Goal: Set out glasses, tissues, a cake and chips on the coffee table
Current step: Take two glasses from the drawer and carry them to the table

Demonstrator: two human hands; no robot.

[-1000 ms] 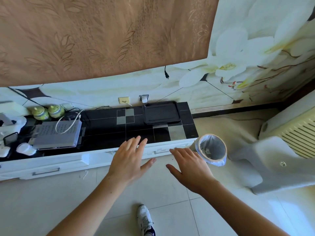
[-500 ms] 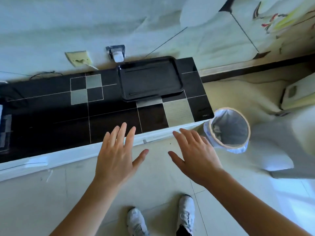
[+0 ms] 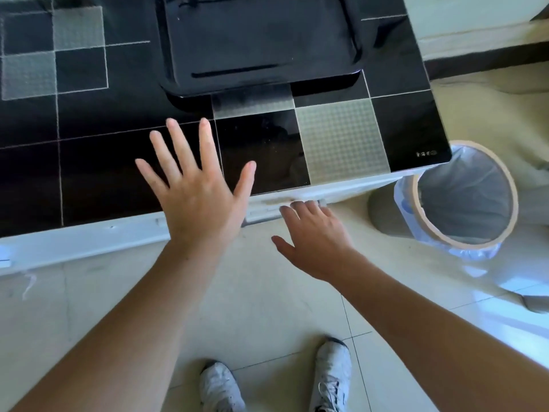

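Glaring bluish-white across the floor tiles (image 3: 505,316) at right; reflecting softly on the glossy black cabinet top (image 3: 261,150); blurring slightly, bending toward the edges.

One camera sits on the person's head, looking steeply down, close over the black cabinet top (image 3: 118,173) and the floor (image 3: 267,307) by the shoes (image 3: 329,379).

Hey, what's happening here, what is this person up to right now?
A person stands at a low cabinet with a black tiled top. The right hand reaches for the drawer handle on its white front; whether the fingers grip it is unclear. The left hand hovers spread open above the top. An empty black tray sits behind, a lined bin alongside.
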